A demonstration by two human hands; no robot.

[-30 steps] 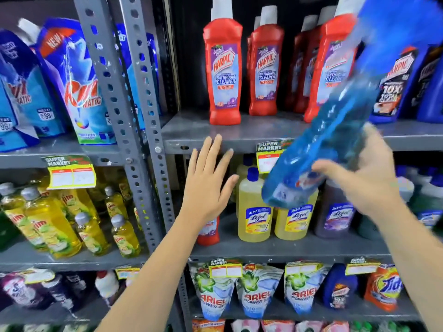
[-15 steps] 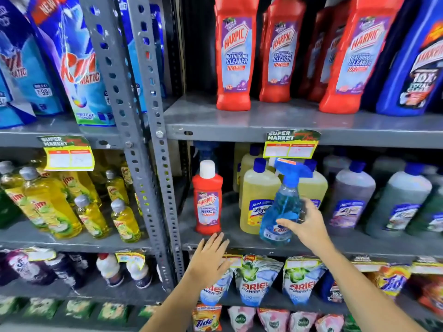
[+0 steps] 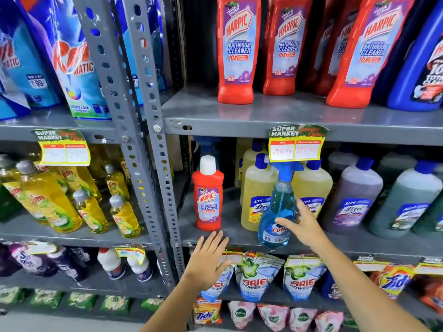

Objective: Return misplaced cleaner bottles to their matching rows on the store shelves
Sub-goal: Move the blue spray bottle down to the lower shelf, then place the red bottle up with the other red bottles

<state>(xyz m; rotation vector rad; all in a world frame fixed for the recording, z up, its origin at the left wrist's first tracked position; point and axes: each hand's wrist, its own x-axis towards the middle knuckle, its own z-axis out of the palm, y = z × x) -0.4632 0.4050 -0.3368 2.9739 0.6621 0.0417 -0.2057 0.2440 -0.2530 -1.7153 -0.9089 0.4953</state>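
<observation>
A blue Colin spray bottle (image 3: 278, 212) stands at the front edge of the middle shelf (image 3: 239, 238), before the yellow Lizol bottles (image 3: 257, 192). My right hand (image 3: 304, 224) rests against its right side, thumb across the label, fingers loosely spread. A small red Harpic bathroom cleaner bottle (image 3: 208, 197) with a white cap stands alone at the left of the same shelf. My left hand (image 3: 207, 259) hovers flat and open just below it, in front of the shelf edge. A row of large red Harpic bottles (image 3: 237, 49) fills the shelf above.
Grey perforated uprights (image 3: 148, 140) split the shelving. Left bay holds Rin Matic pouches (image 3: 72, 63) and yellow Vim bottles (image 3: 48, 200). Purple and green Lizol bottles (image 3: 354, 200) stand to the right. Ariel pouches (image 3: 256, 279) and Tide packs (image 3: 393, 281) sit below. Price tags (image 3: 296, 146) hang from shelf edges.
The blue spray bottle came down from the top shelf level to the middle shelf's front edge. My left hand dropped from shelf height to below the small red Harpic bottle.
</observation>
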